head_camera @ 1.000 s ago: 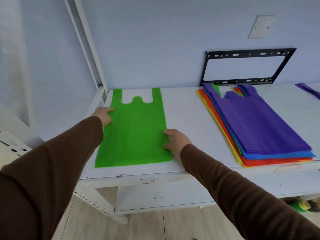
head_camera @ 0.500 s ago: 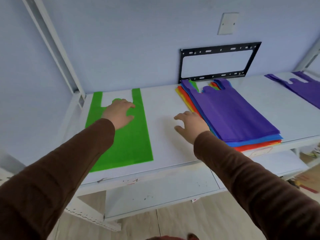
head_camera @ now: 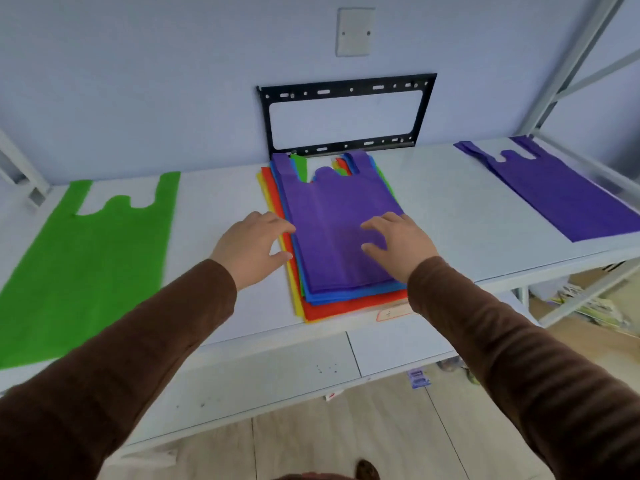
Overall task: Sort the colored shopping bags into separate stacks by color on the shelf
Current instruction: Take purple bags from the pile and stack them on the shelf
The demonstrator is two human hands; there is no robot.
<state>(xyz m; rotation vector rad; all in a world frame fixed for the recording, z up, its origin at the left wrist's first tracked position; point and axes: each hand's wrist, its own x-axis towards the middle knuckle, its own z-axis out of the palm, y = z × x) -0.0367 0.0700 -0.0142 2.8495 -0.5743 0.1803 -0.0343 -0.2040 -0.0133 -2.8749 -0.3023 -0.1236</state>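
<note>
A mixed pile of shopping bags (head_camera: 332,306) lies in the middle of the white shelf (head_camera: 450,216), with a purple bag (head_camera: 329,209) on top and blue, green, red and yellow edges showing below. My left hand (head_camera: 252,247) hovers at the pile's left edge, fingers spread. Over the purple top bag, my right hand (head_camera: 398,244) is spread with its fingertips on or just above the bag. A single green bag (head_camera: 86,271) lies flat at the left end. Another purple bag (head_camera: 557,195) lies flat at the right end.
A black metal bracket (head_camera: 346,116) is fixed to the wall behind the pile, under a white wall plate (head_camera: 355,32). Grey shelf uprights (head_camera: 568,64) rise at the right and left ends. A lower shelf board (head_camera: 277,375) and clutter on the floor show below.
Both hands left the green bag and moved right to the mixed pile. My view swung right, so the purple bag at the right end came into sight.
</note>
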